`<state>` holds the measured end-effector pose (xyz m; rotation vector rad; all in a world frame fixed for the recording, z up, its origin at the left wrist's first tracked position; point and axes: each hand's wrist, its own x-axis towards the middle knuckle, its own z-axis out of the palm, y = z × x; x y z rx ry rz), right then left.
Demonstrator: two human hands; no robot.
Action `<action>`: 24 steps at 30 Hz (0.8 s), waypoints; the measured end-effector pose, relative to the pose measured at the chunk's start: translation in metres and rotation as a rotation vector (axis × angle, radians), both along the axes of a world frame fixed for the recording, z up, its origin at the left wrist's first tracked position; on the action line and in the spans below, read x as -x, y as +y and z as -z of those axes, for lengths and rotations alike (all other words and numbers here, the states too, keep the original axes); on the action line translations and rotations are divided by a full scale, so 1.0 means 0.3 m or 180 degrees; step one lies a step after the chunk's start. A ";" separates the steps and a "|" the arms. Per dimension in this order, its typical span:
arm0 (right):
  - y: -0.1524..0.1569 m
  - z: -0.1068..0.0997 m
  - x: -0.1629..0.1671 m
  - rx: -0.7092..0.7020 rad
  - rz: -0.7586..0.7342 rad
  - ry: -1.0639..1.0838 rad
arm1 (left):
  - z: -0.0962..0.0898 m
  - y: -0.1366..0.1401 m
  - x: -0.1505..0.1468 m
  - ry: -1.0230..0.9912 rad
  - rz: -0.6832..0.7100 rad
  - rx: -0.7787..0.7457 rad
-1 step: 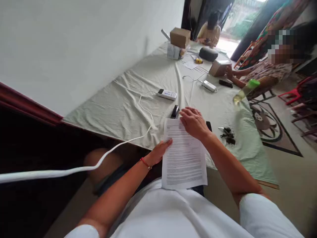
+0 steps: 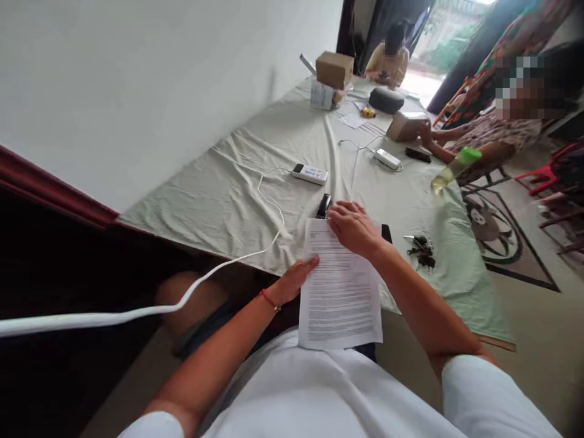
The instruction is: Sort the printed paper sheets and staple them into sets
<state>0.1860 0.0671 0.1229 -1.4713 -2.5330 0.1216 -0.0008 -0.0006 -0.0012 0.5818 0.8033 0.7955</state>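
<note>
Several lines of small print fill a white sheet of paper (image 2: 342, 298), which reaches from the table's near edge down over my lap. My left hand (image 2: 296, 281) grips its left edge, thumb on top and the other fingers underneath. Across the upper edge lies my right hand (image 2: 353, 228), back up, its fingers stretched leftward over the paper; the thumb is mostly hidden. Just beyond the sheet's upper left corner is a narrow black object (image 2: 323, 205), perhaps a stapler, close to my right fingertips.
On the cloth-covered table (image 2: 219, 201) lie a white power strip (image 2: 310, 174) with its cable, a white adapter (image 2: 387, 159), keys (image 2: 420, 248), a black remote (image 2: 418, 155) and a tilted green-capped bottle (image 2: 456, 169). Cardboard boxes (image 2: 334, 69) stand farther back. Other people sit around the far side.
My right hand has shifted slightly left across the paper's upper edge. My left hand keeps its hold, and the view has moved a little.
</note>
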 end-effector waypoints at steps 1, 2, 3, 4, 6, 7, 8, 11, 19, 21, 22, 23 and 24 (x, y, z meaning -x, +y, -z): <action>0.006 0.003 0.017 0.0183 -0.0132 -0.0079 | 0.004 -0.002 0.002 0.0028 -0.0001 0.0005; 0.012 0.006 0.030 0.0329 -0.0220 -0.0119 | 0.006 -0.003 0.004 0.0046 -0.0003 0.0012; 0.019 0.010 0.040 0.0438 -0.0263 -0.0120 | 0.008 -0.004 0.006 0.0053 -0.0004 0.0021; 0.027 0.014 0.044 0.0479 -0.0211 -0.0067 | 0.007 -0.004 0.007 0.0046 -0.0006 0.0027; 0.047 0.025 0.043 0.0526 -0.0113 0.0129 | 0.003 -0.002 0.007 0.0000 -0.0009 0.0053; 0.060 0.032 0.039 0.0601 -0.0091 0.0243 | -0.001 0.000 0.007 -0.0026 0.0002 0.0085; 0.074 0.039 0.033 0.0716 -0.0048 0.0352 | -0.005 0.003 0.006 -0.0050 0.0029 0.0126; 0.117 0.070 0.019 0.1180 0.0318 0.0569 | -0.017 0.014 0.005 -0.0086 0.0162 0.0229; 0.188 0.174 0.008 0.1503 0.0849 0.0303 | -0.044 0.069 -0.004 0.0066 0.0428 0.0610; 0.211 0.193 0.013 0.1452 0.0948 0.0136 | -0.052 0.085 -0.012 0.0230 0.0321 0.0622; 0.225 0.201 0.017 0.1425 0.0997 0.0043 | -0.053 0.093 -0.015 0.0334 0.0229 0.0590; 0.239 0.207 0.021 0.1399 0.1043 -0.0051 | -0.052 0.100 -0.018 0.0436 0.0125 0.0538; 0.254 0.213 0.026 0.1377 0.1084 -0.0143 | -0.049 0.107 -0.020 0.0529 0.0021 0.0474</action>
